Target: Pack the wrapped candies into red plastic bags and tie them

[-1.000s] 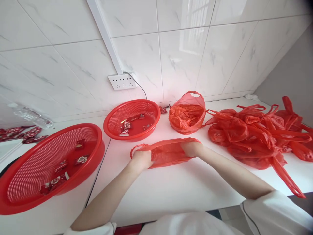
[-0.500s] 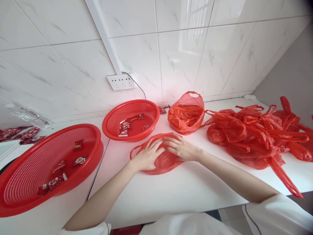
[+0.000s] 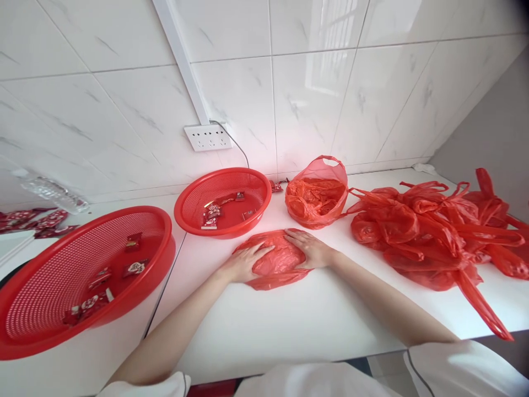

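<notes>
A crumpled red plastic bag lies on the white counter in front of me. My left hand presses on its left side and my right hand cups its right side, both gathering the plastic into a bunch. Just behind it stands an open red bag stuffed with more red bags.
A small red basket with a few candy packets sits at the back. A large red basket with several packets is on the left. A heap of red bags covers the right side. A wall socket and a plastic bottle are behind.
The bag was stretched flat between my hands, then my hands came together and scrunched it into a compact bunch.
</notes>
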Motion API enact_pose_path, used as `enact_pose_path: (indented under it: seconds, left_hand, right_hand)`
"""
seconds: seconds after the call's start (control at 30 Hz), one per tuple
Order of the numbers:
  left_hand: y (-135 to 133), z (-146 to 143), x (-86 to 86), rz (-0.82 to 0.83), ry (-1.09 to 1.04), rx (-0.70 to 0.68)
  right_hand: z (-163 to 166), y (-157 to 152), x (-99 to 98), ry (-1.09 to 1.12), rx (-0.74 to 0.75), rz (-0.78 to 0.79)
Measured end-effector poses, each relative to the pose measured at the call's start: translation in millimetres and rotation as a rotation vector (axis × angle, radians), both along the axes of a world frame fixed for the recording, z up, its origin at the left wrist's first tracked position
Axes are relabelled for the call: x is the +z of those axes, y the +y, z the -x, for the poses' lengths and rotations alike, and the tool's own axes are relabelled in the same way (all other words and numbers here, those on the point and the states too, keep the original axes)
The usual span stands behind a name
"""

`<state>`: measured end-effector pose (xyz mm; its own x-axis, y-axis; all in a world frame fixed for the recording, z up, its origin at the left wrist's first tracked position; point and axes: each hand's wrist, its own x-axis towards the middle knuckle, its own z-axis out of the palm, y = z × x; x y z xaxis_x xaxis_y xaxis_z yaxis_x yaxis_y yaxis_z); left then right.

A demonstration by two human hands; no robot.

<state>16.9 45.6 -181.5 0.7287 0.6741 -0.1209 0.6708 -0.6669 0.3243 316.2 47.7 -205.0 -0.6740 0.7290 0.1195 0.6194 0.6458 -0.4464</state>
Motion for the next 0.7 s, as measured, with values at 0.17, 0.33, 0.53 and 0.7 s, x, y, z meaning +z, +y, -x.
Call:
enact_pose_path:
  seconds: [0.17, 0.33, 0.53, 0.7]
  left_hand:
    - [-3.2, 1.4, 3.5, 0.018, -0.105, 0.052]
    - [-6.9, 5.1, -3.1, -0.181, -0.327, 0.146]
    - [-8.7, 2.7, -14.0, -0.447, -0.354, 0.302]
    - [-10.9, 0.0, -13.2, -0.492, -0.288, 0.343]
  right_hand:
    - [-1.1, -7.9, 0.9, 0.117, -0.003, -0.114]
    - [-2.4, -8.5, -3.9, 0.227, -0.144, -0.219]
    - [-0.6, -5.5, -11.1, 0.219, -0.28, -0.327]
    - [1.5, -5.9, -11.2, 0.149, -0.406, -0.325]
